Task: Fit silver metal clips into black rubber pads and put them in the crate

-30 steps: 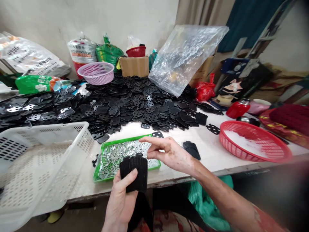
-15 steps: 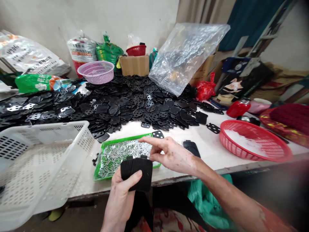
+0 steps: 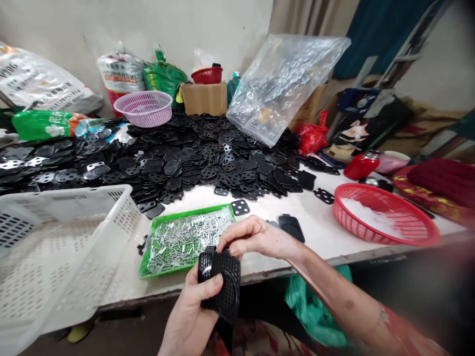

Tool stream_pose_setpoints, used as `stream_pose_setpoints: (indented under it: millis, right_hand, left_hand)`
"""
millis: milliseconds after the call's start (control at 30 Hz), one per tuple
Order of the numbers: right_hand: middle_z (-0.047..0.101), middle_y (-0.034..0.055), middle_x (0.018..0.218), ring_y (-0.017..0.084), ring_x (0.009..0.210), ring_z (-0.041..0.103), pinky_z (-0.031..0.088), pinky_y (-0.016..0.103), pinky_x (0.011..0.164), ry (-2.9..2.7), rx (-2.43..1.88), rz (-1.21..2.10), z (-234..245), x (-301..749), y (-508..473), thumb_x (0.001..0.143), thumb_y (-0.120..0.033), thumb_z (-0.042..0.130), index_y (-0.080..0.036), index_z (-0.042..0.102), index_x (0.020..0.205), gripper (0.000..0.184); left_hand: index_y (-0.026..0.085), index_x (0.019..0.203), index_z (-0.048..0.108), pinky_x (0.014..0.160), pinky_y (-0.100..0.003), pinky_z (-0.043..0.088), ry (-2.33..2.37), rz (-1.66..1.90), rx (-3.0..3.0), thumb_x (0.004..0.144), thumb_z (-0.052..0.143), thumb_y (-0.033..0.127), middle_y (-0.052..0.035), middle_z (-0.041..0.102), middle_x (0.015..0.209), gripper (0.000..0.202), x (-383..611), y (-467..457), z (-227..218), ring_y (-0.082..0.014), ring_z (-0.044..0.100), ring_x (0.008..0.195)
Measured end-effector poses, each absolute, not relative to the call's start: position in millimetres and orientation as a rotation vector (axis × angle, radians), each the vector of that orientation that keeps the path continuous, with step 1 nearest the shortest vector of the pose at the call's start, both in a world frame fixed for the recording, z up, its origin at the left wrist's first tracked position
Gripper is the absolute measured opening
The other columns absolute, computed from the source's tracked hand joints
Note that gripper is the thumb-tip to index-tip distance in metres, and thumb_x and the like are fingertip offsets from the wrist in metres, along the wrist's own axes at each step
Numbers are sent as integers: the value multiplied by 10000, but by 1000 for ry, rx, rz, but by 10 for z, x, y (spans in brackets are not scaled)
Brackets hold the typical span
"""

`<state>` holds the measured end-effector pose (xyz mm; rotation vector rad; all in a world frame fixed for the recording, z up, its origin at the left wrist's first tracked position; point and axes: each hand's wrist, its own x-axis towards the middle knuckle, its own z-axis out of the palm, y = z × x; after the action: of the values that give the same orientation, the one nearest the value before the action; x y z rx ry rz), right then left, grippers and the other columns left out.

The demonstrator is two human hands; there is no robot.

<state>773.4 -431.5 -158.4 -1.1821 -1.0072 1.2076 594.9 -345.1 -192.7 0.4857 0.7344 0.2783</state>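
Note:
My left hand (image 3: 189, 311) grips a black perforated pad (image 3: 222, 282), a curved moulded piece with a honeycomb of small holes facing me. My right hand (image 3: 256, 239) comes in from the right, its fingers curled over the pad's top edge. Just behind both hands lies a green tray (image 3: 185, 213) filled with small silver metal strips (image 3: 185, 242). A black square plate with holes (image 3: 240, 207) sits past the tray's far corner. To the right of my fingers rests a loose black pad (image 3: 291, 228).
A large heap of black perforated plates (image 3: 193, 165) spreads across the white table (image 3: 315, 227). A white plastic crate (image 3: 74, 198) stands at the left, and a red basket (image 3: 356, 195) at the right. A plastic bag (image 3: 282, 84) lies behind the heap.
The pad has turned over, its plain ribbed side giving way to the holed side. My right hand has moved down from above the tray onto the pad's top edge.

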Motion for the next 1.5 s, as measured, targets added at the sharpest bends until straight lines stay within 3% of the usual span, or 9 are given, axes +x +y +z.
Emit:
stream_pose_setpoints:
  millis: [200,300,500,667,800,933,1033,1267,1500]
  right_hand:
    - [647,12,788,110,684,555,468,219,651,-935,-1274,939,-1658,7535,-4354,865,-325,639,-179,758,1029,250]
    - [631,-14,785,98,693,556,462,207,661,-856,-1290,880,-1732,7534,-4398,782,-248,710,-210,739,1086,308]
    - [719,52,920,178,772,643,525,293,673,-835,-1694,714,-1875,8172,-4730,791,-264,632,-169,729,1090,329]
    - [726,90,1090,266,1043,647,468,403,969,-1078,-2266,340,-2102,8725,-5082,851,-171,513,-190,752,1029,298]
    - [708,107,1073,267,1025,630,470,391,932,-1121,-2476,44,-2145,8603,-5019,901,-180,497,-181,752,1007,276]
    - [706,59,1020,181,921,617,481,301,846,-1362,-2219,2,-1974,8147,-4619,953,-187,487,-190,731,1017,253]
    - [702,75,951,215,921,566,440,345,806,-1682,-2221,-65,-1856,7865,-4249,936,-170,513,-169,723,963,212]
    - [677,121,909,268,924,538,329,417,800,-1887,-2478,-58,-1876,7725,-3865,798,-74,552,-130,699,864,171]
    - [670,64,904,201,897,536,305,346,777,-1857,-2405,59,-1900,7833,-3944,849,-50,526,-178,709,781,233]
  left_hand:
    - [173,1031,729,760,-282,566,708,427,663,654,830,175,-95,751,1000,391,6022,-3511,-1859,-221,703,890]
    - [185,1082,713,838,-274,548,654,516,757,682,822,174,-69,744,1031,415,6070,-3528,-1868,-206,688,950]
    - [181,1208,654,717,-325,591,720,568,667,821,692,423,-121,735,1023,458,6022,-3409,-1904,-210,703,785]
    - [140,1051,715,710,-326,601,796,604,639,786,737,317,-143,724,1071,319,5959,-3220,-1907,-234,707,841]
    - [163,1018,724,677,-276,598,825,627,640,778,750,291,-110,727,1074,274,5982,-3169,-1912,-189,703,793]
    - [197,914,734,658,-289,606,802,723,622,726,793,218,-43,738,971,198,6003,-3172,-1900,-167,692,753]
    - [197,881,734,657,-266,602,779,715,615,709,807,200,-25,735,912,187,6001,-3195,-1902,-146,680,738]
    - [202,834,734,711,-329,612,799,740,596,692,819,202,-21,732,930,166,5953,-3203,-1946,-160,679,758]
    - [166,889,735,635,-226,566,739,714,682,704,816,276,-28,719,878,230,5980,-3240,-1955,-136,659,709]
